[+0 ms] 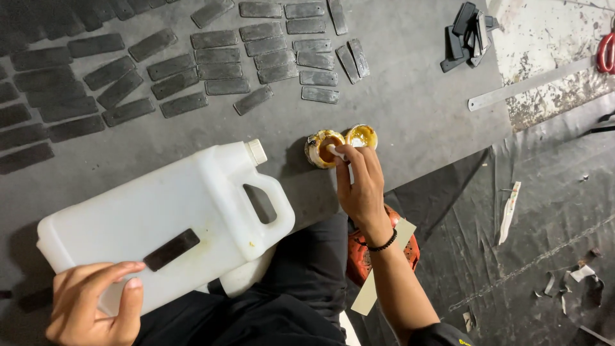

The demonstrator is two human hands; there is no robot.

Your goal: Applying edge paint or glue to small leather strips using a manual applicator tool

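My left hand [93,301] grips the lower corner of a large white plastic jug [160,218] that lies on its side across my lap, a dark rectangular strip [172,250] resting on its face. My right hand [360,186] pinches a small white stick [339,154] whose tip dips into a small open tin of yellow-brown glue [323,148]. The tin's lid [362,136] lies upturned right beside it. A black bead bracelet circles my right wrist.
Several dark rectangular strips [192,70] lie in rows on the grey mat. A stack of black pieces [467,35] sits at the back right, next to a metal ruler [532,83] and red scissors [605,52]. An orange object [359,256] lies under my right forearm.
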